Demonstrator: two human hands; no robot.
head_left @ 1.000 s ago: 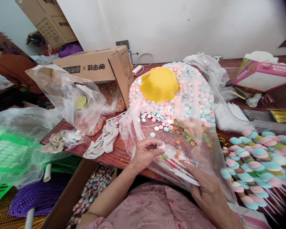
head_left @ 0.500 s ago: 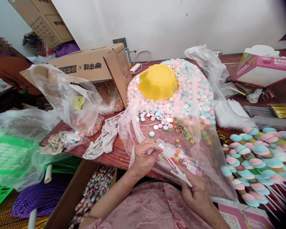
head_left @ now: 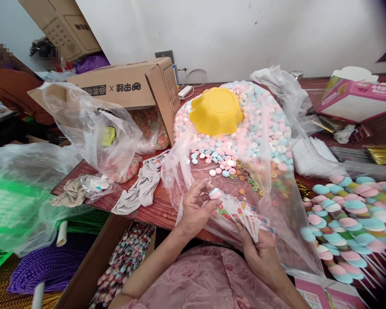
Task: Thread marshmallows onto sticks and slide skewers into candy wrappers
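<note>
My left hand (head_left: 195,209) is in front of the loose candies, its thumb and fingers curled around a marshmallow (head_left: 215,194) in pink, white and blue. White sticks (head_left: 250,224) fan out from my right hand (head_left: 257,249), which is closed on their lower ends. The upper tips of the sticks reach toward the marshmallow; whether one enters it I cannot tell. Just beyond my hands, loose pink, white and blue marshmallows (head_left: 225,165) lie on the clear plastic bag (head_left: 276,210), with small coloured rings (head_left: 244,177) beside them.
An upturned yellow bowl (head_left: 217,111) rests on a heap of marshmallows (head_left: 270,124). Finished candy sticks (head_left: 350,223) are piled at right. A cardboard box (head_left: 122,86), grey cloth (head_left: 140,189) and plastic bags stand left. Below the table edge is a box of candy sticks (head_left: 122,262).
The marshmallow at my left fingers now shows more fully, and those fingers have opened slightly around it. The sticks in my right hand have spread. A blue piece near my left hand is no longer visible.
</note>
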